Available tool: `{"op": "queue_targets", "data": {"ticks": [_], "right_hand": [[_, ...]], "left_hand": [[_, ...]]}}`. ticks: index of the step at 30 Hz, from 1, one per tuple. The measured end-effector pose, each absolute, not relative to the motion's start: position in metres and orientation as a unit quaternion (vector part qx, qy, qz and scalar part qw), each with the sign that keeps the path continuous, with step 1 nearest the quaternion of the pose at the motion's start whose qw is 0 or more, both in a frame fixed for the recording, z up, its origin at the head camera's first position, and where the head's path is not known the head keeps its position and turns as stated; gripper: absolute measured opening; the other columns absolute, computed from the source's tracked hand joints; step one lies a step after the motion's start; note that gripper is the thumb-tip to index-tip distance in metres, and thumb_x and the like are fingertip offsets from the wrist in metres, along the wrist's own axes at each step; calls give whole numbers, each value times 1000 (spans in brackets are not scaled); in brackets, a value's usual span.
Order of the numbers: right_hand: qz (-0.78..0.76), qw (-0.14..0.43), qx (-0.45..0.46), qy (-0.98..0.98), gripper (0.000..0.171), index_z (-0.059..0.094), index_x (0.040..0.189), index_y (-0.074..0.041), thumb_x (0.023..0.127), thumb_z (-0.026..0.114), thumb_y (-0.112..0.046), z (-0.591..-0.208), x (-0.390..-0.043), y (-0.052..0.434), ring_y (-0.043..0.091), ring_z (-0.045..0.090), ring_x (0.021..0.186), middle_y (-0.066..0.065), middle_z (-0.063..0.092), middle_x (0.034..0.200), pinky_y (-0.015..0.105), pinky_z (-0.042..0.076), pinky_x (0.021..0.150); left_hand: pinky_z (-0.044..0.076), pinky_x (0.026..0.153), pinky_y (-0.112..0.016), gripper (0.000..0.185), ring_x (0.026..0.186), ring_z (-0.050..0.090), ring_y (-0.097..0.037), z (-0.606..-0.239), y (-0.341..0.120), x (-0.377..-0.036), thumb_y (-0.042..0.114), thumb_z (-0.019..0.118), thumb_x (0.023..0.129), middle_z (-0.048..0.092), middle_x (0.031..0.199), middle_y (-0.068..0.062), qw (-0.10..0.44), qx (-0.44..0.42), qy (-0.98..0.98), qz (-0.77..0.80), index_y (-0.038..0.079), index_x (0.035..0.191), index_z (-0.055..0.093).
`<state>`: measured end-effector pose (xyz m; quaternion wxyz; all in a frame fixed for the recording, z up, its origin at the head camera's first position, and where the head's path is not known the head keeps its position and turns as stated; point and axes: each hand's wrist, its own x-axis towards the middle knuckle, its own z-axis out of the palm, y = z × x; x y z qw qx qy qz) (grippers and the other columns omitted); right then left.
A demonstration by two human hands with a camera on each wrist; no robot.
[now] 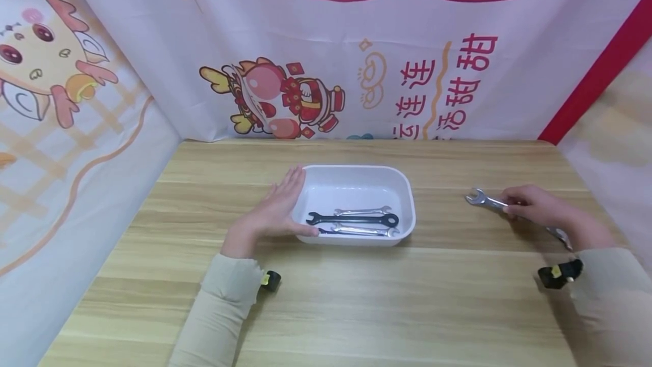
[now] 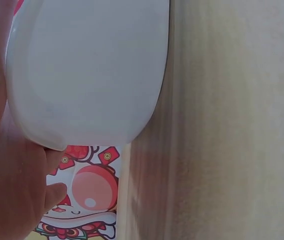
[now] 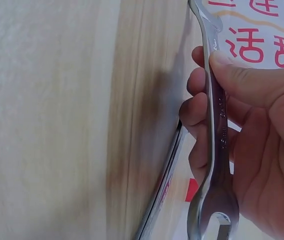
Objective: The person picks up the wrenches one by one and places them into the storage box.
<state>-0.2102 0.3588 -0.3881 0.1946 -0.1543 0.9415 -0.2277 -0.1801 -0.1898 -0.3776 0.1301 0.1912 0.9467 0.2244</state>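
A white box (image 1: pixel 356 174) stands on the table with several wrenches lying lengthwise inside. Among them are a black wrench (image 1: pixel 351 219) with a ring end and a small silver wrench (image 1: pixel 361 210). My left hand (image 1: pixel 275 208) rests against the box's left end, fingers along the outside and thumb at the near rim; the left wrist view shows the box wall (image 2: pixel 92 75) beside the palm. Off to the right, my right hand (image 1: pixel 535 205) grips a silver wrench (image 3: pixel 216 130) by its shaft, thumb on one side and fingers curled on the other. Its open-ended head (image 1: pixel 476 197) points left.
The wooden table (image 1: pixel 407 299) meets a printed cloth (image 1: pixel 316 27) at its far edge, and more cloth hangs at both sides. A thin metallic strip (image 3: pixel 162 185) shows below the right hand. Black wrist straps (image 1: pixel 560 273) sit at both cuffs.
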Motion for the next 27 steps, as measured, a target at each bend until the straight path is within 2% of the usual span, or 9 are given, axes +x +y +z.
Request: {"op": "queue_targets", "data": {"ticks": [12,16,20,27], "right_hand": [[-230,159,-157,947,16,67,110,-2,95,61,-4,-382,-208,357,12,51,74,3,61,85,23,46,63],[-223,148,-160,950,17,67,111,-3,95,62,-6,-379,-210,354,11,50,75,2,61,86,23,45,64],[-225,141,-160,951,17,68,111,-3,95,63,-6,-376,-210,350,11,50,76,3,62,87,23,44,65],[-228,137,-156,951,18,68,112,-3,96,63,-8,-372,-210,343,12,51,78,4,64,90,22,46,66]], "left_hand": [[5,126,-54,142,156,-13,-19,-377,-190,-179,80,73,63,-16,168,2,133,193,947,222,16,160,-8],[5,126,-53,139,156,-14,-18,-376,-189,-179,75,76,65,-17,167,4,133,191,946,226,17,160,-8],[5,126,-54,137,156,-13,-19,-375,-189,-179,69,78,67,-14,168,0,132,192,945,228,16,160,-8],[5,126,-54,137,156,-14,-20,-376,-189,-180,70,78,68,-15,168,0,131,193,946,225,15,160,-8]]}}
